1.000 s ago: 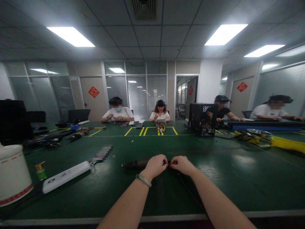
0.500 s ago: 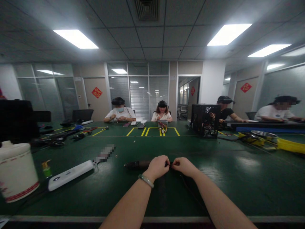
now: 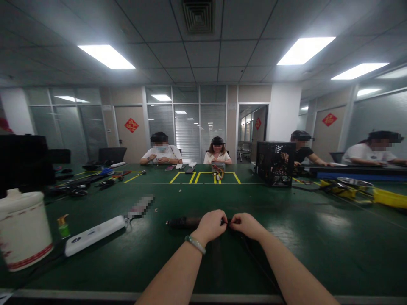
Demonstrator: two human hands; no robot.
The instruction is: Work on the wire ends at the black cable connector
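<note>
A dark, cylindrical electric screwdriver (image 3: 186, 222) lies across the green table, its narrow tip pointing left. My left hand (image 3: 211, 224), with a bangle on the wrist, is closed around its rear end. Close beside it, my right hand (image 3: 246, 225) pinches a small dark piece at that same end, apparently the end of the black cord (image 3: 254, 254). The cord runs from below my right hand toward the table's front edge. My fingers hide the spot where cord and tool meet.
At left stand a white lidded canister (image 3: 23, 228), a small green bottle (image 3: 63, 226) and a white power strip (image 3: 95, 235). A black computer case (image 3: 275, 164) and yellow straps (image 3: 389, 198) are at right. Several people sit across the table, near a metal box with wires (image 3: 218, 167).
The view has tilted slightly upward, so everything sits a little lower. Both hands keep almost the same pose at the screwdriver's rear end.
</note>
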